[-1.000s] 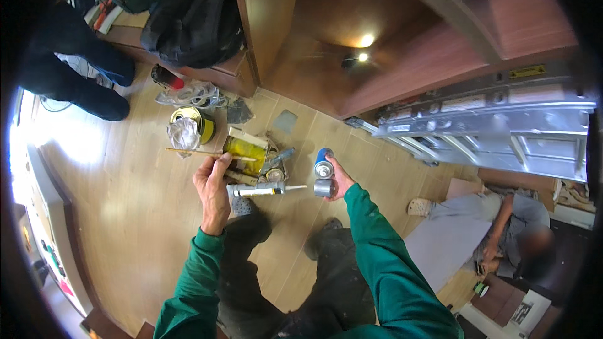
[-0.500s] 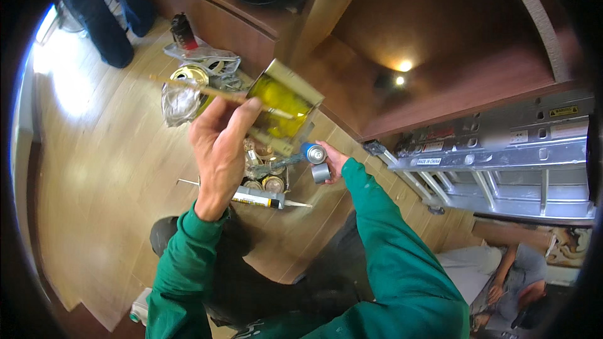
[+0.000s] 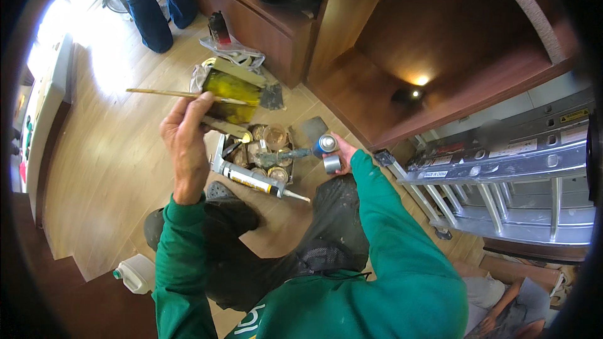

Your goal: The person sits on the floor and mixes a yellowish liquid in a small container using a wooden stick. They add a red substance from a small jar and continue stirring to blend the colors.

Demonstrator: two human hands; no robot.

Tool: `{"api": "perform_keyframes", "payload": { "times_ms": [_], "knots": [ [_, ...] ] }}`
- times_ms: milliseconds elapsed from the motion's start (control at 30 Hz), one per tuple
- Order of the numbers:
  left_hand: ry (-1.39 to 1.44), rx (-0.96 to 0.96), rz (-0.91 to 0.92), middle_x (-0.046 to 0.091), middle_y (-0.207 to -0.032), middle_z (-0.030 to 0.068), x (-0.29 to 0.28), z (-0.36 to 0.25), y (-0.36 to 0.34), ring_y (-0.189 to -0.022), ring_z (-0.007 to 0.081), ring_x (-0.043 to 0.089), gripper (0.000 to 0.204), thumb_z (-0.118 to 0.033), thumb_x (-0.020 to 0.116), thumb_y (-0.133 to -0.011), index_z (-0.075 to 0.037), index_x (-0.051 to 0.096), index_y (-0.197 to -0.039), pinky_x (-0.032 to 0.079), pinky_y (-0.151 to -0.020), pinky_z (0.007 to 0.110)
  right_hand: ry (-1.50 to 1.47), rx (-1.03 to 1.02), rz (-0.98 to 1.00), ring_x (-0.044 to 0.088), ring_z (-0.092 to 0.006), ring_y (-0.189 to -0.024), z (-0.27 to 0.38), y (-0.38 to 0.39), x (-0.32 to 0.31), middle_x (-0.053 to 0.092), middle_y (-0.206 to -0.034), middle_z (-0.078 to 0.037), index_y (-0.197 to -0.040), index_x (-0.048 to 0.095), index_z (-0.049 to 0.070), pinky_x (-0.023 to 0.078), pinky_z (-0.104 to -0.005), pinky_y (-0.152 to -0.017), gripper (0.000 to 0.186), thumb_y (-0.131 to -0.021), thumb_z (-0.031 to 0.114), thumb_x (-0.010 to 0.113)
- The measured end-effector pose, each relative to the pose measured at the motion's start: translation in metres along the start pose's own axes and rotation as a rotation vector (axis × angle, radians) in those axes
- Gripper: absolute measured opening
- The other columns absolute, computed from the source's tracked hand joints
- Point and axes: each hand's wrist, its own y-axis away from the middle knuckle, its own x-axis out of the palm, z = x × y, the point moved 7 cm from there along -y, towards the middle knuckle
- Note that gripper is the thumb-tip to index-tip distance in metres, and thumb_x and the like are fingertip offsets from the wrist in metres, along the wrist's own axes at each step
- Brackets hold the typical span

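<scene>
A slim wooden rod with a pale tip (image 3: 166, 93) is pinched between the thumb and fingers of the left hand (image 3: 185, 135), and it is held level across the front of an open, cream-edged box with a glossy yellow inside (image 3: 233, 91). The box is raised above the floor at that hand; how it is gripped cannot be told. By the right hand (image 3: 345, 154), whose fingers are curled and partly hidden, a blue spray can with a pale top (image 3: 326, 144) and a short silver-grey cylinder (image 3: 331, 164) are clasped together, the cylinder against the can. Between and below the hands, a cluster of round lidded tins (image 3: 274, 134) is seen on the wood-look floor (image 3: 107, 194), flanked by a caulking gun with a white-and-grey cartridge (image 3: 251, 179). A grey square plate (image 3: 313, 129) is laid near the can. To the right, a silver metal ladder (image 3: 490, 163) is seen on its side.
</scene>
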Motion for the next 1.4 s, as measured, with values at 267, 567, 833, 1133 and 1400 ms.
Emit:
{"api": "perform_keyframes", "payload": {
  "times_ms": [267,567,833,1133,1400],
  "knots": [
    [-0.016,-0.031,-0.150,0.066,-0.087,-0.0003,-0.008,0.005,0.033,-0.078,0.0061,0.058,0.016,-0.016,0.068,-0.097,-0.001,0.071,-0.100,0.045,-0.073,0.021,0.212,-0.056,-0.104,0.058,-0.0276,-0.113,-0.002,-0.004,-0.077,0.066,-0.122,-0.008,-0.123,0.072,0.018,0.050,-0.0550,-0.086,0.073,-0.082,0.077,0.057],
    [-0.089,-0.042,-0.159,0.067,-0.088,-0.0002,0.025,0.016,0.047,-0.083,0.0062,0.061,0.016,-0.014,0.068,-0.096,0.000,0.071,-0.103,0.045,-0.077,0.022,0.765,-0.515,-0.741,0.059,-0.0417,-0.123,-0.001,-0.045,-0.073,0.056,-0.139,-0.028,-0.143,0.056,0.012,0.050,-0.0443,-0.105,0.072,-0.077,0.035,0.076],
    [-0.148,-0.127,-0.052,0.067,-0.084,-0.0029,0.052,0.039,0.037,-0.071,0.0039,0.051,0.016,-0.020,0.070,-0.093,-0.005,0.074,-0.098,0.034,-0.062,0.022,0.636,-1.420,-0.719,0.049,-0.0392,-0.136,0.013,0.031,-0.005,0.049,-0.145,-0.025,-0.147,0.040,0.003,0.042,-0.0441,-0.113,0.092,-0.068,0.015,0.088],
    [-0.172,-0.204,-0.081,0.071,-0.085,0.0070,0.046,0.065,0.016,-0.063,0.0100,0.062,0.023,-0.020,0.068,-0.095,0.003,0.072,-0.097,0.050,-0.055,0.024,0.138,-1.413,-0.385,0.063,-0.0243,-0.117,0.041,0.106,0.017,0.064,-0.128,-0.014,-0.137,0.052,0.005,0.050,-0.0392,-0.102,0.080,-0.066,0.014,0.089],
    [-0.131,-0.192,0.016,0.072,-0.087,0.0078,0.053,0.071,0.009,-0.070,0.0134,0.066,0.025,-0.019,0.067,-0.096,0.004,0.072,-0.104,0.055,-0.056,0.026,-0.701,-1.852,-0.228,0.064,-0.0351,-0.113,0.034,0.337,-0.007,0.062,-0.124,-0.019,-0.148,0.040,0.004,0.051,-0.0517,-0.101,0.086,-0.071,0.020,0.074]
  ]
}}
